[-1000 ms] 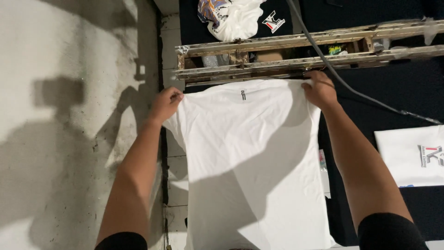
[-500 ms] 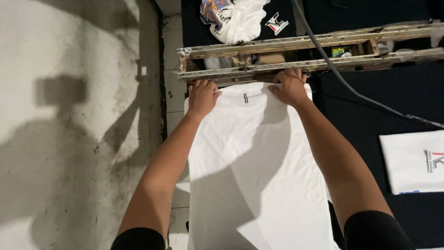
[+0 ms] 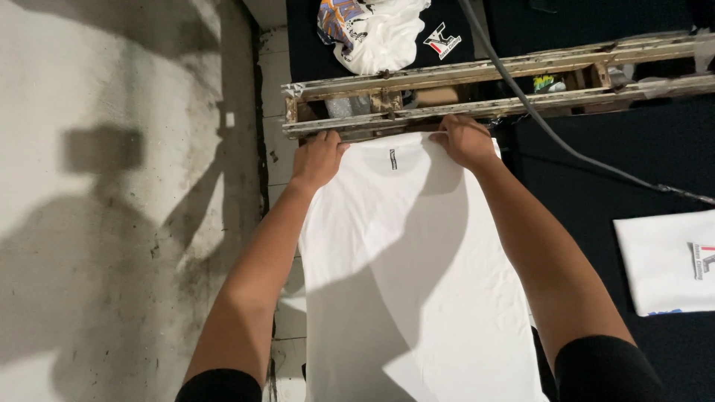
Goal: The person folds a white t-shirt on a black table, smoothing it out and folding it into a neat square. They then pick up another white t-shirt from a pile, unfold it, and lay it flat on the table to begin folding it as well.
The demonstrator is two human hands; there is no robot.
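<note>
Collar edge of the white shirt point(image 3: 402, 275) lies pinned under our left hand point(image 3: 316, 158) and right hand point(image 3: 463, 140), fingers pressed flat just below the wooden frame point(image 3: 477, 93); smoothing it seems next.

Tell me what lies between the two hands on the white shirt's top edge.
In the head view, between the left hand and right hand lies bare white shirt with its small dark neck label.

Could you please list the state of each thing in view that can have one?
White T-shirt: spread flat, collar end towards the wooden frame.
Left hand: pressed on the shirt's top left edge.
Right hand: pressed on the shirt's top right edge.
Wooden frame: lying across the top, worn.
Crumpled shirt: bunched up beyond the frame.
Printed shirt: lying flat at right.
Grey cable: draped over the frame.
</note>
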